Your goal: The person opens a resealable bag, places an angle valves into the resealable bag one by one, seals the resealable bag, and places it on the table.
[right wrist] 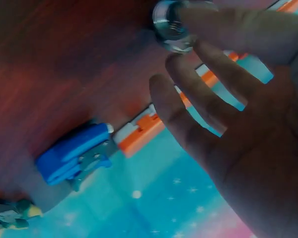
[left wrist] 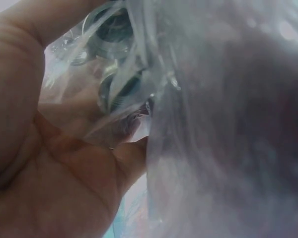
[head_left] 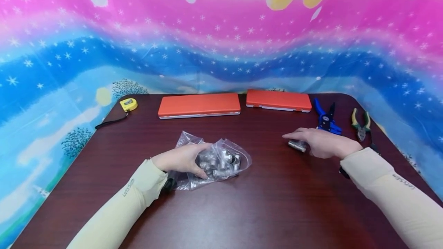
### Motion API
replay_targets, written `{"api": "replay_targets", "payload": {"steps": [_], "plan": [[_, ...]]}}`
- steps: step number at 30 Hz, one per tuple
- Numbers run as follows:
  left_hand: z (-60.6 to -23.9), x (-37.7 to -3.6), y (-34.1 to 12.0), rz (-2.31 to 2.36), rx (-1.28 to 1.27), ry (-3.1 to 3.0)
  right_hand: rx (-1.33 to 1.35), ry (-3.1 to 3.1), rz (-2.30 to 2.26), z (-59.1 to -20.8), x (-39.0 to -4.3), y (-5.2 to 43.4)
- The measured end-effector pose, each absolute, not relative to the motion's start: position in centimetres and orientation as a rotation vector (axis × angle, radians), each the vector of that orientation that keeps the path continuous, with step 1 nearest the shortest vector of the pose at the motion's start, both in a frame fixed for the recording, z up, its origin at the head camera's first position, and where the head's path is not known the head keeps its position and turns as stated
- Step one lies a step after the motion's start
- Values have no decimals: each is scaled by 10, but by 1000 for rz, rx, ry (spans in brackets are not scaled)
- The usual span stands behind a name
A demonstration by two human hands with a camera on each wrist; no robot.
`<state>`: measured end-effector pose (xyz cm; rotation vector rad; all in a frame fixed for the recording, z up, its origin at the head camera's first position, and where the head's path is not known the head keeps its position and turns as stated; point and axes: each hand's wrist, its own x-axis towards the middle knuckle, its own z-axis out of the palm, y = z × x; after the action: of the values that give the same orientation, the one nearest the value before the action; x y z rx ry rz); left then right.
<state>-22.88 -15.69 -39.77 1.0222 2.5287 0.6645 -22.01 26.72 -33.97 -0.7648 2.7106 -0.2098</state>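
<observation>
My left hand [head_left: 183,158] grips a clear plastic bag [head_left: 245,160] in the middle of the table, its thumb and fingers spread round the side. Inside the bag lie several shiny metal pipe fittings [head_left: 226,160]; their round threaded openings show through the plastic in the left wrist view. Over at the right, my right hand [head_left: 322,142] pinches a short cylindrical metal fitting [head_left: 296,146] low over the tabletop. The thumb lies against this fitting [right wrist: 165,22] in the right wrist view, while the other fingers reach out fairly straight. Whether the piece touches the table I cannot tell.
Two flat orange cases [head_left: 199,105] lie along the back edge. A yellow tape measure [head_left: 129,104] with a black strap sits at the back left. Blue-handled cutters [head_left: 325,118] and green-and-yellow pliers [head_left: 361,126] lie at the right, beyond my right hand.
</observation>
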Motion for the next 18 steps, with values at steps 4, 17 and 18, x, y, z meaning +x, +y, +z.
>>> {"api": "replay_targets", "payload": {"steps": [4, 17, 18], "plan": [[-398, -228, -158, 665, 1029, 2535, -770, 2705, -238, -346, -226, 271], [-398, -229, -157, 670, 1075, 2536, -648, 2764, -293, -355, -233, 271], [-398, -229, -157, 667, 1078, 2537, -652, 2768, -304, -356, -233, 271]]}}
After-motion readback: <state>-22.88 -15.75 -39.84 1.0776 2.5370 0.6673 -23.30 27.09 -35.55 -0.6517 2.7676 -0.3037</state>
